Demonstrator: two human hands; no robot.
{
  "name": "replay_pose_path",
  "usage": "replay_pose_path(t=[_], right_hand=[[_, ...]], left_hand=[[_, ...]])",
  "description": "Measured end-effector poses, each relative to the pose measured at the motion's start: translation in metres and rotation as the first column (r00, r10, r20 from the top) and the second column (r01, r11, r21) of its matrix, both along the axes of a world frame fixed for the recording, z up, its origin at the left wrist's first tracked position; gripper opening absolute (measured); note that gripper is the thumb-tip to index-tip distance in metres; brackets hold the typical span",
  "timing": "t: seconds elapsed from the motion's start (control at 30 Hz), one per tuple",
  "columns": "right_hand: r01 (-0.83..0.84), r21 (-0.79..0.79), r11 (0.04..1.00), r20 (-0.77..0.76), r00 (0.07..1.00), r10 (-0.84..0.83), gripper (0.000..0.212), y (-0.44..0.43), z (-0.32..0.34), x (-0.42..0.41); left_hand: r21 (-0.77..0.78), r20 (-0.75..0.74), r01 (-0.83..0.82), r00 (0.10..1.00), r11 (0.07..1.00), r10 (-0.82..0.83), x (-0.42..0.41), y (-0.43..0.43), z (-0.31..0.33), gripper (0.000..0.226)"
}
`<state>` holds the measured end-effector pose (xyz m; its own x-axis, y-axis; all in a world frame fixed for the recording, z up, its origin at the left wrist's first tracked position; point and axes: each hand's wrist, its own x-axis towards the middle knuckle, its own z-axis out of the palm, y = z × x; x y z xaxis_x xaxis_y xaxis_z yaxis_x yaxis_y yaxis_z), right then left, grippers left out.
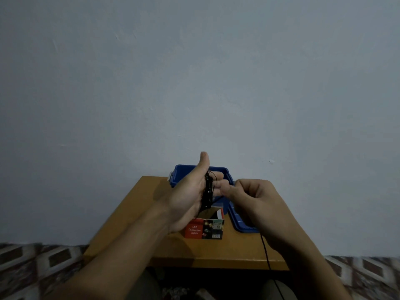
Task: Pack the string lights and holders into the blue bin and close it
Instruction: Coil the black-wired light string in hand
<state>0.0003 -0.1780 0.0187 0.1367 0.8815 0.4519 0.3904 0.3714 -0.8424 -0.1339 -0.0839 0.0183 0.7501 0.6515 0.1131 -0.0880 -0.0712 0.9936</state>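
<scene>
Currently winding: left hand [186, 195] flat, fingers [219, 180] straight, thumb up, serving as spool for string lights [208, 191] looped across palm. Right hand [253, 198] at 3 o'clock pinches loose wire, likely feeding tidy coil. Blue bin [179, 172] open at 12 o'clock, lid [242, 224] off on counter [134, 213] — ready for coil.

L hand [190, 191] up, thumb out, fingers straight | R hand [253, 198] curled, pinching

Blue bin [224, 169] stands open-topped at the wall [194, 83] — front approach barred by light box [201, 229], left hand [188, 195], right hand [253, 195] and the string lights [208, 191] between them — free table [129, 213] left, lid [244, 226] flat right.
</scene>
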Motion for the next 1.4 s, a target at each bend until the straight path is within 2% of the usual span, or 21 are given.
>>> replay_pose_path(t=[0.13,0.27,0.57,0.73,0.83,1.03,1.2,1.4], right_hand=[[-0.015,0.056,0.998,-0.088,0.996,0.020,0.031,-0.004,0.006,0.002],[-0.030,0.081,0.996,-0.086,0.996,0.037,0.025,-0.007,0.011,0.003],[-0.010,0.154,0.988,-0.066,0.998,0.021,0.021,-0.007,0.011,0.005],[-0.079,0.172,0.982,-0.074,0.993,0.093,0.021,-0.006,0.010,0.005],[-0.025,0.171,0.985,-0.020,0.999,0.029,0.020,-0.001,0.007,0.005],[0.005,0.099,0.995,0.026,1.000,-0.007,0.022,0.003,-0.002,0.006],[0.013,0.057,0.998,0.000,1.000,-0.013,0.024,0.006,-0.008,0.007],[-0.023,0.029,0.999,-0.004,1.000,0.024,0.021,0.007,-0.012,0.005]], left_hand=[[-0.006,-0.039,0.059,0.997,0.998,-0.060,-0.002,0.002,-0.004,0.091],[0.001,-0.046,0.105,0.993,0.994,-0.105,-0.005,-0.002,-0.003,0.097],[0.080,-0.142,0.121,0.984,0.989,-0.109,-0.005,-0.006,0.002,0.084],[0.111,-0.186,0.132,0.976,0.985,-0.110,-0.006,-0.005,0.002,0.080],[0.107,-0.184,0.184,0.969,0.977,-0.162,-0.007,-0.006,0.002,0.077],[0.017,-0.103,0.328,0.940,0.945,-0.324,-0.010,-0.003,0.001,0.073],[-0.058,0.099,0.501,0.864,0.864,-0.494,-0.013,0.000,0.002,0.052],[-0.106,0.286,0.559,0.809,0.822,-0.514,-0.011,0.003,0.000,0.045]])
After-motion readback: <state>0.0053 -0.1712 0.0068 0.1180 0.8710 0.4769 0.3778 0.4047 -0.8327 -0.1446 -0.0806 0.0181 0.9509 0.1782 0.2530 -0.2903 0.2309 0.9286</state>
